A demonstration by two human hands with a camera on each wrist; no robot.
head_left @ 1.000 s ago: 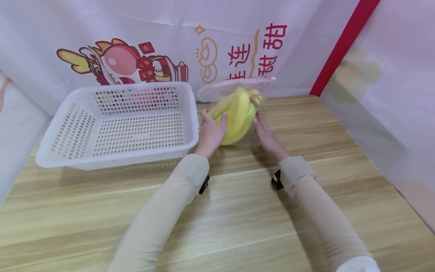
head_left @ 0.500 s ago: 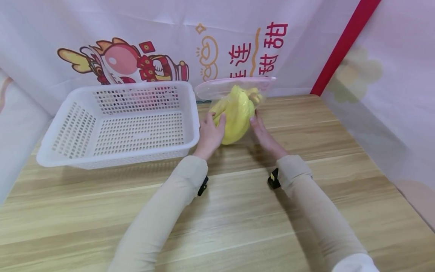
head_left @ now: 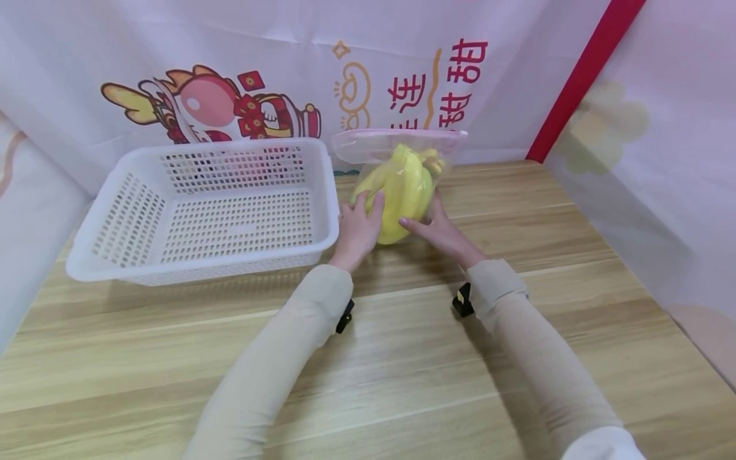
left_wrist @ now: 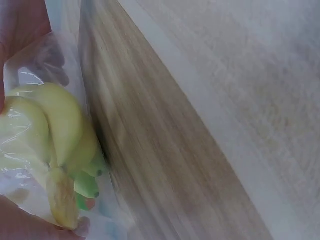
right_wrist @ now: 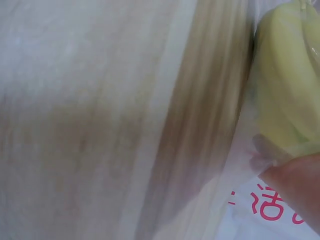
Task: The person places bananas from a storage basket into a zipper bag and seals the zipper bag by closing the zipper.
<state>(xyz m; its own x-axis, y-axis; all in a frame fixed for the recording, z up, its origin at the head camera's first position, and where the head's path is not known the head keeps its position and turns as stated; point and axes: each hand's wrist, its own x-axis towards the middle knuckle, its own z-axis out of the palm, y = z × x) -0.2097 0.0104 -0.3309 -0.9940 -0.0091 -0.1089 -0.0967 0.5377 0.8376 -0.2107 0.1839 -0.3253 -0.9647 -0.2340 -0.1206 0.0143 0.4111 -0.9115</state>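
Observation:
A bunch of yellow bananas [head_left: 407, 186] stands inside a clear zip bag [head_left: 358, 147] with a pink top edge, right of the basket. My left hand [head_left: 358, 231] grips the bag's lower left side, fingers spread over the bananas. At the lower right, my right hand [head_left: 441, 231] holds the bag with its thumb in front; its other fingers are partly hidden behind. The left wrist view shows banana tips [left_wrist: 64, 120] pressed against the plastic. In the right wrist view, fingertips [right_wrist: 295, 172] touch the bag beside the fruit.
A white perforated plastic basket [head_left: 201, 271] stands on the wooden table [head_left: 402, 358] just left of the bag, with nothing in it. Behind hangs a white printed cloth [head_left: 402, 38] with red lettering. Another pale cloth [head_left: 661, 160] borders the right side.
My right thumb has come round to the front of the bag, where it was at the side before. The left hand keeps its grip. The bag stays nearly in place.

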